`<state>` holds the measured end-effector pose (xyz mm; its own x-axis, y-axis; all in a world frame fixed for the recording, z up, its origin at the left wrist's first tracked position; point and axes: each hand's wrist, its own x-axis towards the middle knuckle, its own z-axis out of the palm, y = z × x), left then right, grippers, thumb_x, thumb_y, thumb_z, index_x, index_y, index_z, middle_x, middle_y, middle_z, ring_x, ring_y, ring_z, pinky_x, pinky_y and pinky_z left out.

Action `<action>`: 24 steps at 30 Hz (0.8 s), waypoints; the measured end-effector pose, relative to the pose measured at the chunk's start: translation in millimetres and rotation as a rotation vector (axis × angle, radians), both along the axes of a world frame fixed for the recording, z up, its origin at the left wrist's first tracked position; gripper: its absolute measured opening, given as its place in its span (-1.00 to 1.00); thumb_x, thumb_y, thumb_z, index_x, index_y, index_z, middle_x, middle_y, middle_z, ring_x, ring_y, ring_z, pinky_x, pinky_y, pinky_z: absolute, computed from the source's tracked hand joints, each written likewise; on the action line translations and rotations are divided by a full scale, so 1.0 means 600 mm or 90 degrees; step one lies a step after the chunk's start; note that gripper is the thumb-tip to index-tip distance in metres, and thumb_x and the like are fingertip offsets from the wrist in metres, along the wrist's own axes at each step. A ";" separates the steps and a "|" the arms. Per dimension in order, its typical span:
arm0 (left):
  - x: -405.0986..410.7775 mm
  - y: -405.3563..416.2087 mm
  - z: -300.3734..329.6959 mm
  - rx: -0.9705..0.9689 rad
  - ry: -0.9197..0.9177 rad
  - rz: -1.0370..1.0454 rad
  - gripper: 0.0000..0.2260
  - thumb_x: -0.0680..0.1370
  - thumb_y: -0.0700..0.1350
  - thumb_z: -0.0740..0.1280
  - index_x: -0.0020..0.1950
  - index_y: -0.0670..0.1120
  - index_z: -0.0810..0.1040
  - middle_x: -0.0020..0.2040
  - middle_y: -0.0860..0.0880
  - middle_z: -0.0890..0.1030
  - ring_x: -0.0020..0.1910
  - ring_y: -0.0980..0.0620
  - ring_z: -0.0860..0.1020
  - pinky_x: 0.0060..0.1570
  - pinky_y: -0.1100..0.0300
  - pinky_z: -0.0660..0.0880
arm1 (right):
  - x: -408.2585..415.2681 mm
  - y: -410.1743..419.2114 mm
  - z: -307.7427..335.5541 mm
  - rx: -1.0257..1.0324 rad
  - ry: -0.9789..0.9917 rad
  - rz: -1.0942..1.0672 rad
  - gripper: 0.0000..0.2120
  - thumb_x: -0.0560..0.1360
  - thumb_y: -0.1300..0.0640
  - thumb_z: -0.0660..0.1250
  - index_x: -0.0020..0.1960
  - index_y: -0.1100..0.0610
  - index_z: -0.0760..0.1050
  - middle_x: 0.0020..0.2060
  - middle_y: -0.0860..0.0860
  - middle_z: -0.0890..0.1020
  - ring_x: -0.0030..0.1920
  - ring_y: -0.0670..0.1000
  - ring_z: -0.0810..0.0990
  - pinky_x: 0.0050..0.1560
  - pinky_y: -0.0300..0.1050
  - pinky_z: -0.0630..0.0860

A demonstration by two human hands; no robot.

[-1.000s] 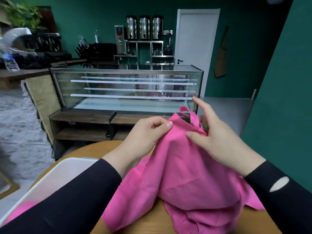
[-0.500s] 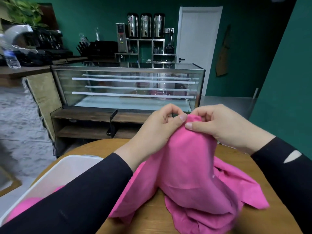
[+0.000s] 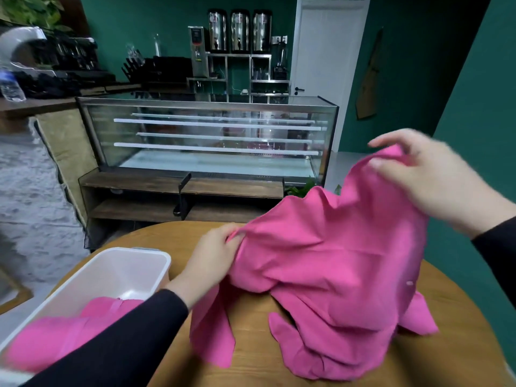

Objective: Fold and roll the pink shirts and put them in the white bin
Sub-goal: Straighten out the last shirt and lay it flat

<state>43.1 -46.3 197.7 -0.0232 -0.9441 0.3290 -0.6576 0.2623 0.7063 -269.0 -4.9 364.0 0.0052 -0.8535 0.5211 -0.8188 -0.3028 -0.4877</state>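
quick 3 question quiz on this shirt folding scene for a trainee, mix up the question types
1. True or false: both hands grip the pink shirt that is spread over the wooden table.
2. Multiple choice: where does the white bin sit? A) by the left hand B) by the right hand C) on the floor
3. Fill in: the bin already holds some ____ cloth.

Key:
1. True. The left hand grips one edge low by the table; the right hand holds another part raised.
2. A
3. pink
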 end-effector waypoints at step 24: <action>-0.011 -0.002 -0.030 0.262 0.360 0.123 -0.74 0.66 -0.14 0.18 -0.20 -0.10 0.53 -0.37 -0.04 0.56 -0.40 -0.04 0.50 -0.40 0.12 0.43 | -0.031 -0.053 -0.058 -0.014 -0.059 -0.083 -0.72 0.64 0.14 0.24 -0.11 0.29 0.60 -0.22 0.27 0.63 -0.26 0.19 0.51 -0.26 -0.04 0.39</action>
